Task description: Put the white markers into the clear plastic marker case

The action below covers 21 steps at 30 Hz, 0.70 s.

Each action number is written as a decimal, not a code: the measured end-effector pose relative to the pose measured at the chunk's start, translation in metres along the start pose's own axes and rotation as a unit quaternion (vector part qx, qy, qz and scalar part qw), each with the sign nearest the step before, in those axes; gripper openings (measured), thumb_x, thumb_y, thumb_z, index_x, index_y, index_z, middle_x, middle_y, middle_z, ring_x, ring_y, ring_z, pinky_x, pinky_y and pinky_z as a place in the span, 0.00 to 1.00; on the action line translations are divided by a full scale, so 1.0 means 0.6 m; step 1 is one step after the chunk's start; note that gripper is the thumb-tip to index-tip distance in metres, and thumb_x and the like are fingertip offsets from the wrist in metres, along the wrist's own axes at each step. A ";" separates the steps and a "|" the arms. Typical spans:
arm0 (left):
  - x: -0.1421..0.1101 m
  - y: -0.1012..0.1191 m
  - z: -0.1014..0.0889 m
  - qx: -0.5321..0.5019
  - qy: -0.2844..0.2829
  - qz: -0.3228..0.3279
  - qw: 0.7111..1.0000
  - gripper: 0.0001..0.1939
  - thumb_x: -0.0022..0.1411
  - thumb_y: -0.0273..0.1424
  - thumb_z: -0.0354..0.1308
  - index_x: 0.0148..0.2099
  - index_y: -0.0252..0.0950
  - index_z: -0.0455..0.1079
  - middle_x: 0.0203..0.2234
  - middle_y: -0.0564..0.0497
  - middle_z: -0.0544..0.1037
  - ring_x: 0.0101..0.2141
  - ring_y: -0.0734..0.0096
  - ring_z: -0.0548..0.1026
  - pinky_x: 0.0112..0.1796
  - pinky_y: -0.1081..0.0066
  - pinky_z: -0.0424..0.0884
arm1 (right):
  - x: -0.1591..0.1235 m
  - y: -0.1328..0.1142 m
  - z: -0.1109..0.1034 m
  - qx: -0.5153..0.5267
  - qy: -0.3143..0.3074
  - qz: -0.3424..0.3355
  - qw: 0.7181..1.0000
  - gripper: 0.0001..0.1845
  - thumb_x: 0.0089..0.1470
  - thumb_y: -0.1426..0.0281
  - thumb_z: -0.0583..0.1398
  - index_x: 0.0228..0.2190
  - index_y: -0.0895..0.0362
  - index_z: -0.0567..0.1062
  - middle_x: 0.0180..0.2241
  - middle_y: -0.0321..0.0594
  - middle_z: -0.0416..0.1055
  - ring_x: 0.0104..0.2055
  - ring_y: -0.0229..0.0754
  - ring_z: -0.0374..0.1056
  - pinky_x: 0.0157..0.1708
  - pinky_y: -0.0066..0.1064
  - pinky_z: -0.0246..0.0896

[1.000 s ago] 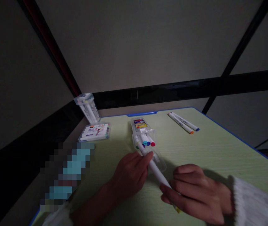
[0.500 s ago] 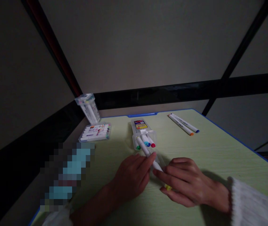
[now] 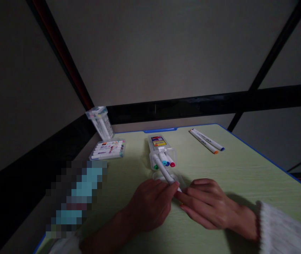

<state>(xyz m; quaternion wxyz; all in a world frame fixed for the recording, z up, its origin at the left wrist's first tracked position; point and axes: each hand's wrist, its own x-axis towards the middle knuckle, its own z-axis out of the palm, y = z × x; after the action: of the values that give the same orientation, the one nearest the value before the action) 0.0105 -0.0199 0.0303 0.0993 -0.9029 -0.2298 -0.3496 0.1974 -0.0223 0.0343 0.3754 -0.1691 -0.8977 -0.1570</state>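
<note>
A white marker (image 3: 164, 171) slants across the front of the clear plastic case. Its far end overlaps the case's mouth, and its near end runs into my right hand (image 3: 211, 203), whose fingers are closed around it. My left hand (image 3: 152, 204) pinches the barrel between thumb and fingers, just beside the right. The marker's near end is hidden by the fingers. Behind it, the clear case (image 3: 161, 141) lies with its mouth toward me, holding several markers with green, light blue, dark blue and red ends. Its transparent lid (image 3: 178, 176) is spread on the table behind my hands.
Two white markers (image 3: 205, 141), one orange-ended and one blue-ended, lie at the back right. On the left are a flat marker box (image 3: 108, 150), an upright clear container (image 3: 101, 123) of pens and a blurred-out turquoise item (image 3: 83, 190). Walls border the pale green table (image 3: 245, 169).
My left hand has slid along the marker toward my right hand. The marker's yellow end, visible before, is now covered by my right fingers. More of the clear lid shows.
</note>
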 end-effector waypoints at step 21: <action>-0.003 0.000 0.005 0.008 -0.035 -0.027 0.999 0.14 0.60 0.22 0.42 0.48 0.29 0.60 0.29 0.45 0.76 0.29 0.68 0.74 0.32 0.68 0.72 | -0.006 0.003 0.011 -0.019 -0.023 0.037 0.999 0.14 0.61 0.78 0.44 0.29 0.59 0.65 0.19 0.34 0.69 0.17 0.33 0.61 0.20 0.28 0.53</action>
<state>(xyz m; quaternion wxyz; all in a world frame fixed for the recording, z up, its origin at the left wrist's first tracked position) 0.0114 -0.0194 0.0268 0.0886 -0.9073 -0.2597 -0.3186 0.1963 -0.0186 0.0274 0.3566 -0.2125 -0.8963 -0.1559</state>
